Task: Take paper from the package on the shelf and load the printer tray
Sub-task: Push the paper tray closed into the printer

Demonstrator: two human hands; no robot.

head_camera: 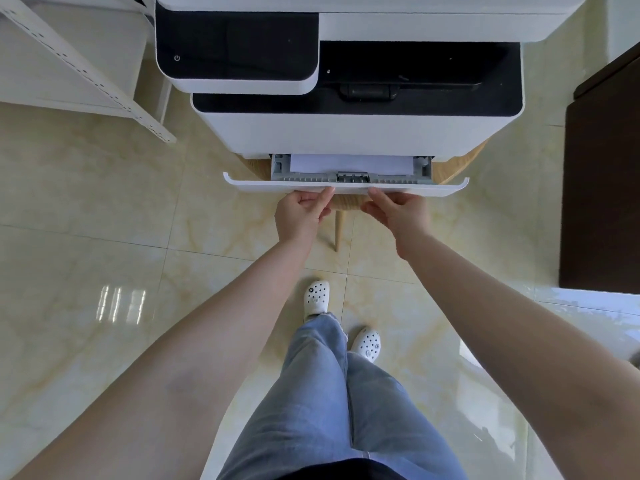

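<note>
A white printer (346,133) with black top panels stands on a round wooden table. Its paper tray (433,188) sticks out a short way at the bottom front. A stack of white paper (351,163) lies inside the tray, partly under the printer body. My left hand (303,213) grips the tray's front lip near the middle, thumb on top. My right hand (398,209) holds the same lip just to the right. The paper package is not in view.
A white metal shelf (86,71) stands at the upper left. Dark brown furniture (602,188) fills the right edge. The wooden table (450,168) has a thin leg (338,230) below the tray. Glossy beige floor tiles surround my legs and white clogs.
</note>
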